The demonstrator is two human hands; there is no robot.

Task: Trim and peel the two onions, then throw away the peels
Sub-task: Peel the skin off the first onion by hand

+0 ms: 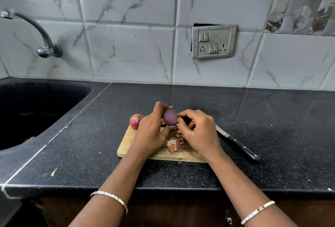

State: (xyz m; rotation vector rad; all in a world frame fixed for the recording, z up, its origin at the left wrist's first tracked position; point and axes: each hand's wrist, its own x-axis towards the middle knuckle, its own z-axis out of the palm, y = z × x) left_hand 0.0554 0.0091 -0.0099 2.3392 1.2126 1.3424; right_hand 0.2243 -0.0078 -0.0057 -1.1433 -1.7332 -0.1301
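Working at a black speckled counter (181,172), over a wooden cutting board (125,147).

Gripping the peeled onion (170,117) in the left hand (152,132), fingers and thumb curled round it, just above the board. Pinching at its right end with the right hand (197,134), fingertips closed; not showing whether on a scrap of skin or on the onion itself.

Probably finishing this first bulb. Worth holding it firmly, turning it slowly, pulling leftover skin from the trimmed end downward, and dropping scraps onto the peels (173,145) piling on the board beneath the hands.

Waiting at the board's far left corner, just beside the left hand: the unpeeled onion (135,120).

Lying right of the board, handle toward the person: a knife (239,145). Sitting to the left, a dark sink (36,109) under a wall tap (41,33). Backing it all, marbled tiles (130,51) carrying a switch panel (213,42).
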